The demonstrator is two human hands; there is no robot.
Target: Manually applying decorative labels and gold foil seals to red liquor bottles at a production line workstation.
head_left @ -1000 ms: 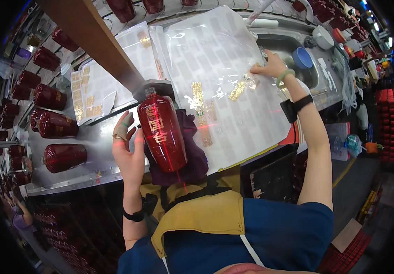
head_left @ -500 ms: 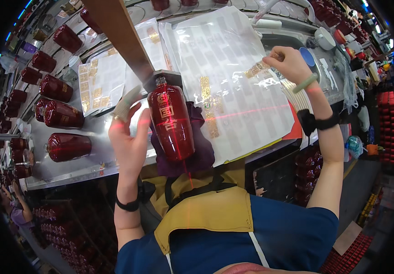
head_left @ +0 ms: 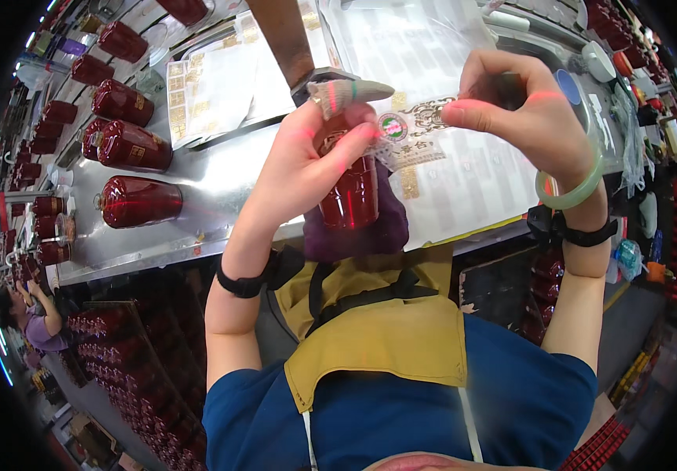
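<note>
A clear decal (head_left: 421, 129) with gold print and a small green-and-pink round mark stretches between my hands. My right hand (head_left: 515, 106) pinches its right end between thumb and fingers. At its other end, the thumb and fingers of my left hand (head_left: 311, 161) close on the film's edge. A pale fabric cover wraps one left finger. Behind my left hand, a glossy dark red bottle (head_left: 350, 200) lies on a purple cloth (head_left: 354, 245); the hand hides its neck and much of its upper body. Red laser lines cross the bottle and both hands.
Backing sheets (head_left: 480, 184) with decals cover the bench's right side; more sheets (head_left: 229, 94) lie left of a brown post (head_left: 282, 39). Several red bottles, including one (head_left: 141, 201), rest along the left. A blue-rimmed bowl (head_left: 566, 85) sits right. Another person (head_left: 40, 318) works far left.
My right hand has brought the decal from above the sheets toward the bottle. My left hand has moved right and up, over the bottle, and closed on the decal's left end.
</note>
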